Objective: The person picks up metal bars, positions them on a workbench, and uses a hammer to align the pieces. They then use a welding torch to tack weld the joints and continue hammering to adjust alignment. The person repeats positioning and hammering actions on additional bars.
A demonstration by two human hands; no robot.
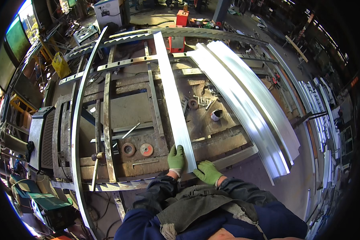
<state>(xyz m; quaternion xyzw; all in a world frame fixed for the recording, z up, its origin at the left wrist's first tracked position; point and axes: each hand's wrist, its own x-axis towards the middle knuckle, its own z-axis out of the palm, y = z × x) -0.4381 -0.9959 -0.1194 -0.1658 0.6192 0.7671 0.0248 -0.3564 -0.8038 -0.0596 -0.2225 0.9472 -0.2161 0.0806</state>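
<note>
A long, shiny sheet-metal strip (pixel 173 105) lies across the steel frame, its near end close to my body. My left hand (pixel 176 159), in a green glove, rests on this strip near its end with the fingers along its left part. Beside the strip's right near corner is my right hand (pixel 208 172), also gloved in green, its fingertips at the edge; whether it grips the metal cannot be told. To the right, a stack of ribbed metal panels (pixel 243 99) lies over the same frame.
Below the bars, a workbench holds grinding discs (pixel 146 149), a small can (pixel 216 115) and L-shaped metal pieces (pixel 204 101). A hammer (pixel 97 156) leans at the left near a long metal bar (pixel 79 111). Metal lengths (pixel 316 111) are piled at the far right.
</note>
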